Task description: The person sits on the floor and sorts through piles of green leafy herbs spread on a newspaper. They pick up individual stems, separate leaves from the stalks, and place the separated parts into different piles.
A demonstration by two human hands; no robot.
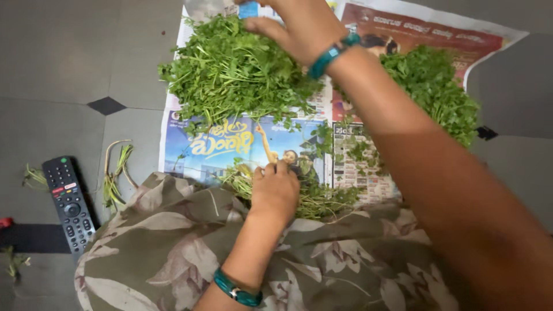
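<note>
Big heap of green leafy herbs [236, 72] on the far left part of a newspaper [230, 147] spread flat on the floor. Right hand [299, 26] reaching across to the top of that heap, near the far edge of the paper, fingers pinched on a small sprig there, maybe also touching a bit of blue paper, hard to tell from here. Teal bangle [333, 53] on that wrist.

Left hand [275, 187] low at the near edge of the newspaper, curled shut around a bunch of thin green stems [322, 198]. Stems fanned out to the right along that near edge, just beside a lap in flowered brown cloth [173, 247]. Second teal bangle [237, 289] on the left wrist.

Another pile of the same greens [435, 86] on the far right part of the paper, well apart from the first heap. Loose leaves scattered between the piles.

Off the paper, on the grey tiled floor [63, 69]: a few picked stalks [115, 173] just beside the left edge, and a black remote control [68, 203] further left, near more scraps of green.
</note>
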